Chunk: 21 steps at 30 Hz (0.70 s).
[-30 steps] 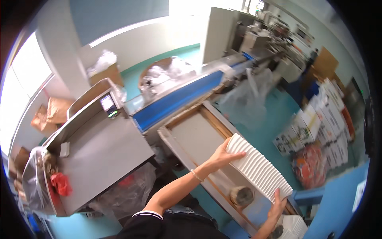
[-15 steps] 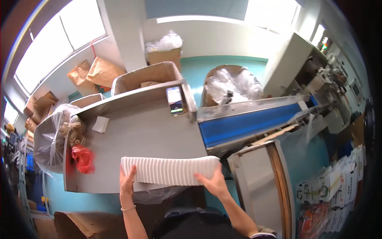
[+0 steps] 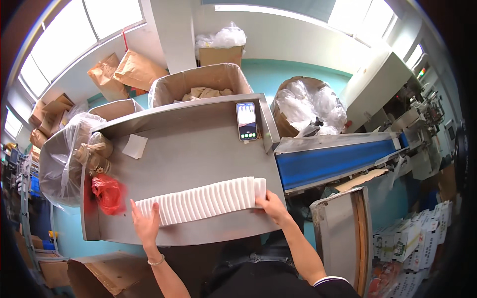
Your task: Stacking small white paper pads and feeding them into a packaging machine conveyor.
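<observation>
A long row of white folded pads [image 3: 203, 199], pressed side by side, lies slantwise along the near part of the metal table [image 3: 189, 144], its right end farther from me. My left hand [image 3: 145, 223] is closed around the left end, thumb on the near side. At the other end, my right hand [image 3: 271, 206] pinches the last white pad [image 3: 259, 188], which sits slightly out of line with the row. The undersides of the pads are hidden.
On the table are a phone [image 3: 246, 121], a white paper slip [image 3: 135, 146], a red plastic bag [image 3: 108, 193] and tied bags [image 3: 97, 151]. A blue conveyor belt [image 3: 338, 160] adjoins on the right. Lined cartons [image 3: 198, 79] stand behind the raised table rim.
The pad row has gone from level across the near edge to slanted, its right end farther away. Its right-end pad now stands out from the rest. The whole view has shifted.
</observation>
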Each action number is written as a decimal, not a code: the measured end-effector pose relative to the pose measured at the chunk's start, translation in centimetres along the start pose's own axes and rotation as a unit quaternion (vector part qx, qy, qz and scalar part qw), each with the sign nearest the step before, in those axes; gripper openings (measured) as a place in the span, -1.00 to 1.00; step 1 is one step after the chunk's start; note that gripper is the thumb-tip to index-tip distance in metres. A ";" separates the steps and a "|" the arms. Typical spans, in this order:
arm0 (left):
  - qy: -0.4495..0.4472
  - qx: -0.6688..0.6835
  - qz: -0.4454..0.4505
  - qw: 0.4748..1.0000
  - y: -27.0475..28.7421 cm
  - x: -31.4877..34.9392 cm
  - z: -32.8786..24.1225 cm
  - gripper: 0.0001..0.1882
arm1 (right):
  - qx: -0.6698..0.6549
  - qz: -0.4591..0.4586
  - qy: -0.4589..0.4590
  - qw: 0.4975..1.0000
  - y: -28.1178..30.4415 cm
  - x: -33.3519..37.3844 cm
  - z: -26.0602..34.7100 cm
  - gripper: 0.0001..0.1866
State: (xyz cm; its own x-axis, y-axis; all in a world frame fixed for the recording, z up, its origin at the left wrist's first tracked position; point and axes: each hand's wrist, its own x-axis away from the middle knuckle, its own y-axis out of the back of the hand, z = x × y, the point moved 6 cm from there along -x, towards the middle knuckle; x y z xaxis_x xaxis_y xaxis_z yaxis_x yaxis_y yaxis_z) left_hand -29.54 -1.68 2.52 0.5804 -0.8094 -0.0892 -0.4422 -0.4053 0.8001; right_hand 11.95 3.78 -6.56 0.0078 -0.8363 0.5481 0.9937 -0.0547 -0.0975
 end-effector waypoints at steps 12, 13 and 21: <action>-0.051 0.022 0.001 0.998 -2.5 1.4 -3.1 -0.01 | 0.097 -0.064 0.147 0.982 -1.3 -1.4 2.3 -0.55; -0.051 0.022 0.001 0.998 -2.7 1.4 -2.9 -0.01 | 0.097 -0.064 0.147 0.982 -0.6 -1.4 2.1 -0.55; -0.033 0.032 0.013 0.999 -3.2 2.0 -3.5 -0.01 | -0.270 -0.072 0.022 0.960 6.3 -1.9 -1.3 -0.66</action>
State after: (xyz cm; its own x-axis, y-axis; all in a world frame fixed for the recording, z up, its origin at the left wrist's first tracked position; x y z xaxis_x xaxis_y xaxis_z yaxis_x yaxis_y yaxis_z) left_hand -24.61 -0.50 1.89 0.5224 -0.8455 -0.1101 -0.4999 -0.4083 0.7638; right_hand 18.07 4.37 -9.30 -0.1413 -0.8212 0.5529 0.7813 -0.4355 -0.4471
